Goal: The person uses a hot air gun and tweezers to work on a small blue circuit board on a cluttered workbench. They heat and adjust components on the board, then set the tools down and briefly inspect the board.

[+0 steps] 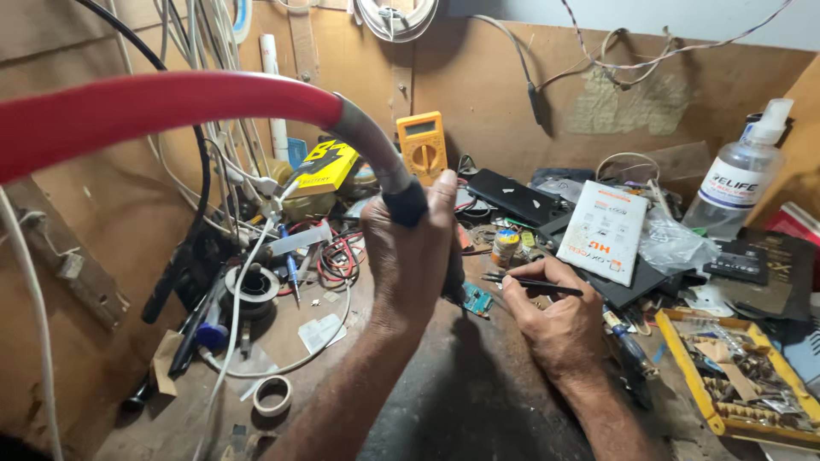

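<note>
Left hand (410, 256) gripping hot-air handle (408, 205), right hand (551, 312) holding tweezers (534, 283)

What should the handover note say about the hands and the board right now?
Left hand: gripping the black handle of the hot-air tool, red hose arching up left, nozzle down over the small green board.
Right hand: holding black tweezers, tips pointing left toward the board.
Board lies on the bench between both hands.
Done: tool and tweezers in position. Whether any part is lifted cannot be told.
Left: the work on the board itself.
</note>
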